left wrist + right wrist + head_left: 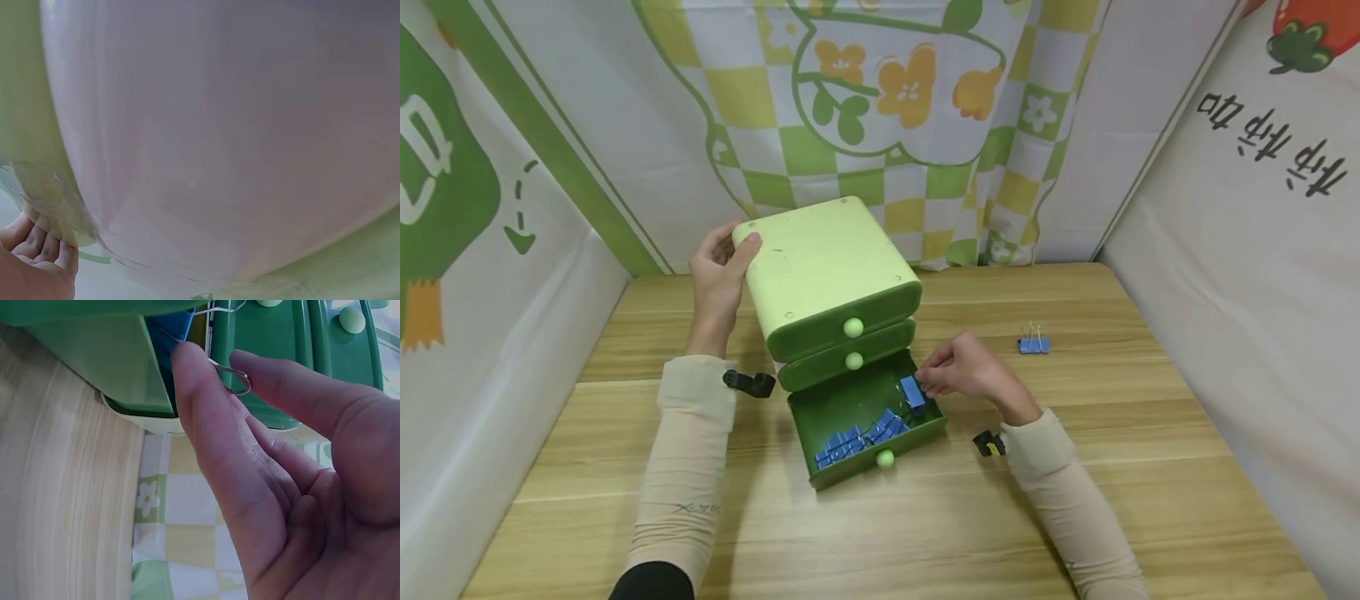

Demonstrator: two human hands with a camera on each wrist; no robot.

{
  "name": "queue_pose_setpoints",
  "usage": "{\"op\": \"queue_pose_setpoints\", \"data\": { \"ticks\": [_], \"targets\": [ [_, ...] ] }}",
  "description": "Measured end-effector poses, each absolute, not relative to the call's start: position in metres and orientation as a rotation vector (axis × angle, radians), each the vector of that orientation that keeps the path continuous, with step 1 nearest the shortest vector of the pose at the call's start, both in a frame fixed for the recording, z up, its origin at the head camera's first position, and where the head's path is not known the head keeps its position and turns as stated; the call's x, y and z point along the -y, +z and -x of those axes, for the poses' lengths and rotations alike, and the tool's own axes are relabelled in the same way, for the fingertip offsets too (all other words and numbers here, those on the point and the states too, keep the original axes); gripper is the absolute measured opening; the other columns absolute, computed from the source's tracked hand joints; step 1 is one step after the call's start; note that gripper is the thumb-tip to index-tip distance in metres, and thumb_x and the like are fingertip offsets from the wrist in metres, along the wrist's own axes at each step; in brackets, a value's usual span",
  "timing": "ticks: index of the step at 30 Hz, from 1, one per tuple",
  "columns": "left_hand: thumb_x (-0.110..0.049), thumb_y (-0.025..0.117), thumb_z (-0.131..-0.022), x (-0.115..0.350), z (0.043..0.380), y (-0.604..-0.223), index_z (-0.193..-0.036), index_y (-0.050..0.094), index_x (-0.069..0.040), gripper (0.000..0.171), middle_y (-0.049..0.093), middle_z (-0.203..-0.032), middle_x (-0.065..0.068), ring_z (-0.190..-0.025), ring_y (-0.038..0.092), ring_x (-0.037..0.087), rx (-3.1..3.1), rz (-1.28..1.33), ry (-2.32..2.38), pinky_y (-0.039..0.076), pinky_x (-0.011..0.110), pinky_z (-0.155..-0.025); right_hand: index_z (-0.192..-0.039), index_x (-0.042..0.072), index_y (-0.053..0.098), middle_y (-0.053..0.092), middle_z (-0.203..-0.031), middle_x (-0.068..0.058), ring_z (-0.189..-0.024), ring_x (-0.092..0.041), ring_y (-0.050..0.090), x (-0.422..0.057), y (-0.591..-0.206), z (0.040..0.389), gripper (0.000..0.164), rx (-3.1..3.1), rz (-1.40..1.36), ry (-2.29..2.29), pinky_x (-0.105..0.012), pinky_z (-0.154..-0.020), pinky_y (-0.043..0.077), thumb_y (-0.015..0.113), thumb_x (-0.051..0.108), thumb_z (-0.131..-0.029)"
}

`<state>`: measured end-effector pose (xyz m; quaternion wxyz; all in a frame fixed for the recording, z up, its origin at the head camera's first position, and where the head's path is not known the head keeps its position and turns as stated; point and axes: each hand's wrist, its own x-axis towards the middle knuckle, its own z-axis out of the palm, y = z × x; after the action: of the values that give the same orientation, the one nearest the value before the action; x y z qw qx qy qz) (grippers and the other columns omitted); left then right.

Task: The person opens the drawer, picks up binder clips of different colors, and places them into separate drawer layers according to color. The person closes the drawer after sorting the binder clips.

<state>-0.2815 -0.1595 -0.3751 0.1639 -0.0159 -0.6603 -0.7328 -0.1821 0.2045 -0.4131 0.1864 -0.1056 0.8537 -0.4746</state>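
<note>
My left hand (718,279) grips the back left corner of the pale green drawer box (827,267), thumb on top; the left wrist view shows its fingers curled at the box's edge. My right hand (966,371) is at the right side of the pulled-out bottom drawer (850,396). Its thumb and forefinger are around the wire handle of a blue binder clip (913,392), which is at the drawer's rim in the right wrist view (178,328). Several more blue binder clips (853,442) lie along the drawer's front.
Another blue binder clip (1033,344) rests on the wooden table (1000,533), right of the box. Two upper drawers (820,362) are pushed in. A printed curtain (895,183) hangs behind, and fabric walls (1232,250) flank the table.
</note>
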Motion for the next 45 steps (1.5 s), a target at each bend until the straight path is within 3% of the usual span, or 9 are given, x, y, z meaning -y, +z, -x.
{"op": "queue_pose_setpoints", "data": {
  "ticks": [9,18,25,30,36,45],
  "targets": [
    [-0.030,0.078,-0.096,0.159,0.282,-0.376,-0.146,0.058,-0.008,0.058,0.061,-0.130,-0.003,-0.119,0.056,0.013,1.893,0.050,-2.074,0.049,0.022,-0.098,-0.104,-0.005,0.079,0.080,-0.092,-0.016,-0.081,-0.023,0.079,-0.202,-0.414,0.181,0.017,-2.441,0.250,-1.332,-0.047,-0.084,0.066,0.073,0.010,-0.100],
    [-0.030,0.078,-0.096,0.160,0.282,-0.375,-0.146,0.058,-0.009,0.059,0.061,-0.131,-0.003,-0.120,0.055,0.012,1.898,0.036,-2.074,0.048,0.024,-0.102,-0.107,-0.007,0.078,0.081,-0.098,-0.019,-0.088,-0.029,0.080,-0.201,-0.410,0.180,0.017,-2.439,0.266,-1.354,-0.047,-0.086,0.066,0.070,0.007,-0.101],
    [-0.031,0.078,-0.096,0.160,0.281,-0.375,-0.146,0.058,-0.009,0.059,0.061,-0.131,-0.003,-0.120,0.056,0.012,1.900,0.040,-2.064,0.048,0.024,-0.101,-0.109,0.003,0.081,0.082,-0.093,-0.011,-0.094,-0.035,0.079,-0.212,-0.405,0.183,0.022,-2.584,0.258,-1.289,-0.052,-0.086,0.064,0.073,0.021,-0.099],
    [-0.032,0.079,-0.096,0.160,0.280,-0.375,-0.146,0.059,-0.010,0.058,0.061,-0.133,-0.002,-0.123,0.056,0.013,1.909,0.037,-2.054,0.048,0.025,-0.105,-0.115,0.006,0.079,0.082,-0.099,-0.010,-0.099,-0.036,0.078,-0.228,-0.400,0.186,0.027,-2.698,0.177,-1.268,-0.044,-0.083,0.063,0.075,0.027,-0.099],
    [-0.030,0.079,-0.096,0.160,0.281,-0.375,-0.145,0.059,-0.008,0.057,0.061,-0.133,-0.001,-0.124,0.056,0.014,1.896,0.046,-2.062,0.047,0.028,-0.109,-0.120,0.001,0.076,0.079,-0.113,-0.018,-0.102,-0.033,0.077,-0.253,-0.393,0.189,0.031,-2.903,0.122,-1.224,-0.046,-0.086,0.063,0.074,0.025,-0.101],
    [-0.032,0.078,-0.096,0.160,0.280,-0.375,-0.145,0.060,-0.010,0.057,0.062,-0.134,-0.001,-0.124,0.056,0.014,1.909,0.043,-2.038,0.048,0.025,-0.105,-0.133,-0.005,0.067,0.072,-0.126,-0.027,-0.115,-0.042,0.072,-0.286,-0.392,0.192,0.037,-3.087,-0.022,-1.169,-0.053,-0.096,0.061,0.069,0.015,-0.103]
  ]
}}
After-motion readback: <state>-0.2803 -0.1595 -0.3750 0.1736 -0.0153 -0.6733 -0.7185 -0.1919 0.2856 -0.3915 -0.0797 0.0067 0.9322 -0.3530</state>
